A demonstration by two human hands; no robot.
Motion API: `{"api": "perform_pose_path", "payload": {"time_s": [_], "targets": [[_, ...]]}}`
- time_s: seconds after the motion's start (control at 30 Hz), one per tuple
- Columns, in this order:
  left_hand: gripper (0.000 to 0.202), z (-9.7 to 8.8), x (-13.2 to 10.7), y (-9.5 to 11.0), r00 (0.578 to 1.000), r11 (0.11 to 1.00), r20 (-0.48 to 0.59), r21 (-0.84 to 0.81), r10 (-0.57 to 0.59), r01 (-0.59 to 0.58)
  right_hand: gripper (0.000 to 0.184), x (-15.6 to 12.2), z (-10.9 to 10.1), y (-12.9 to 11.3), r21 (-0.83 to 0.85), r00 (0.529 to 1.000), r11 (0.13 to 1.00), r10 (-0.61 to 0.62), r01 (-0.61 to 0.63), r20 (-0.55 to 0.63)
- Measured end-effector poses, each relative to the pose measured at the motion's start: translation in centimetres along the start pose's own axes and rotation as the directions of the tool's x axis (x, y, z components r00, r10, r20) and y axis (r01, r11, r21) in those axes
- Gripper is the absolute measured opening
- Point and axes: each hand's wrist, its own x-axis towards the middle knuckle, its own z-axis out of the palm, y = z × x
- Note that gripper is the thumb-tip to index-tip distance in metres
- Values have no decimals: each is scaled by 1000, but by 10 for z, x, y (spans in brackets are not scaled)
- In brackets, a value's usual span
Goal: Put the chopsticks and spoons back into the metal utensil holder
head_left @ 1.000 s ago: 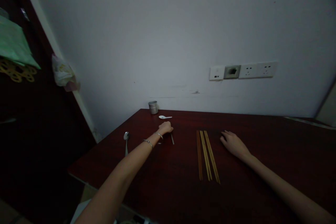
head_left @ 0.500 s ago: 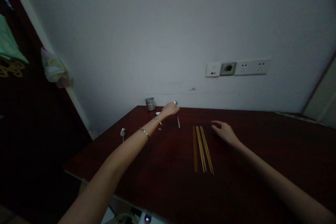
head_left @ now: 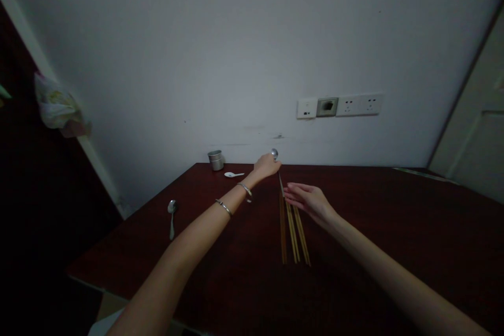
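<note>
My left hand (head_left: pixel 266 166) is closed around a metal spoon (head_left: pixel 274 153), bowl upward, its thin handle slanting down to the right. At the lower end of that handle is my right hand (head_left: pixel 313 203), fingers stretched out; I cannot tell whether they touch it. Under and just in front of the right hand lie several chopsticks (head_left: pixel 292 236), some reddish brown and some yellowish, pointing toward me. A white spoon (head_left: pixel 233 174) rests left of my left wrist. Farther left lies another metal spoon (head_left: pixel 171 216).
A metal cup (head_left: pixel 216 160) stands at the back left of the dark red table (head_left: pixel 354 252), close to the wall. Wall sockets (head_left: pixel 360 105) are set above the table's back edge. A plastic bag (head_left: pixel 59 105) hangs at the left.
My left hand has carried the metal spoon rightward, toward the chopsticks. My right hand has moved left to the end of its handle. The view has turned slightly right.
</note>
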Motion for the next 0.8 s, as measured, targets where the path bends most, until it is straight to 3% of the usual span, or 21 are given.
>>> {"api": "perform_pose_path", "payload": {"time_s": [0.3,0.4,0.47,0.53,0.6,0.67,0.73,0.8], "targets": [[23,17,5,4,1000,1000,-2,-12,5,-5,16,3,9,8,-38,1000,999,26,-25,12],[27,10,-1,7,999,999,4,23,39,-39,10,7,4,1,-97,999,995,-2,-2,-35],[27,-2,-8,12,991,990,-57,78,123,-119,6,9,-2,-10,-170,998,985,2,-12,-61],[24,-17,-16,18,933,936,-128,157,337,-316,7,11,-9,-23,-262,998,965,16,-30,-54],[25,-30,-21,24,788,779,-75,236,610,-581,7,12,-16,-36,-366,999,930,28,-34,-23],[24,-36,-22,27,667,638,23,269,745,-722,5,11,-21,-48,-470,1000,883,24,-15,14],[19,-37,-21,27,649,612,96,253,755,-749,3,10,-24,-58,-554,999,833,17,7,39],[15,-33,-18,24,675,649,151,191,722,-736,3,8,-26,-68,-610,999,792,7,23,47]]}}
